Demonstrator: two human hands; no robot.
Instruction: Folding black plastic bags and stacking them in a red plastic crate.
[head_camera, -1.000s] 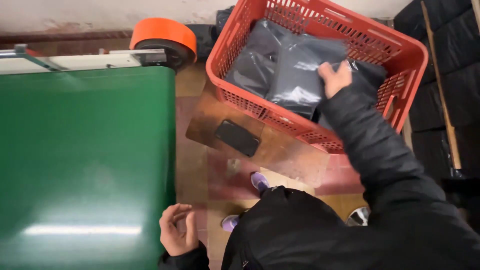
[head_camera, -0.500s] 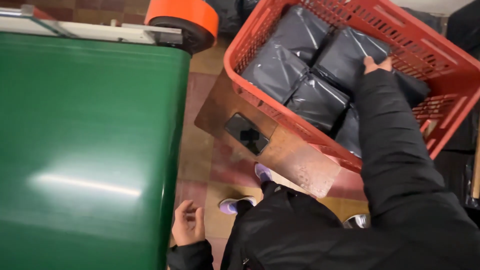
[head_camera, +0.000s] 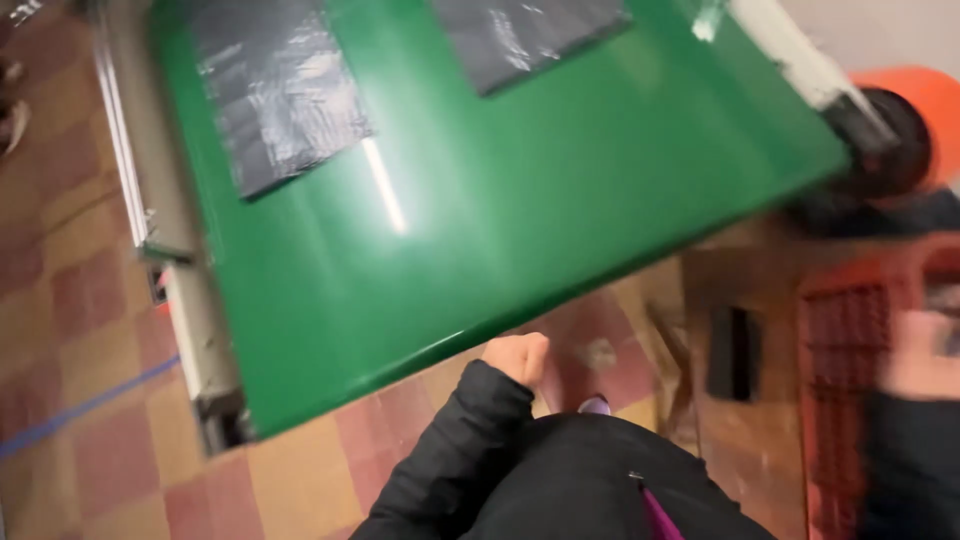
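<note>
Your left hand (head_camera: 517, 357) is curled into an empty fist just below the green conveyor belt (head_camera: 520, 200). Your right hand (head_camera: 918, 352) blurs over the red basket (head_camera: 850, 330), grip unclear. Two grey mailer bags (head_camera: 275, 85) ride the belt; careful, a blind grab could fumble.

Green conveyor belt (head_camera: 500, 220), two dark plastic bags (head_camera: 280, 90) on it, checkered tile floor (head_camera: 90, 300)

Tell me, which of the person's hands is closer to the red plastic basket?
Right. The right hand, blurred, is at the red plastic basket, over its rim. The left hand is curled by the green conveyor belt's edge, well apart from the basket.
</note>
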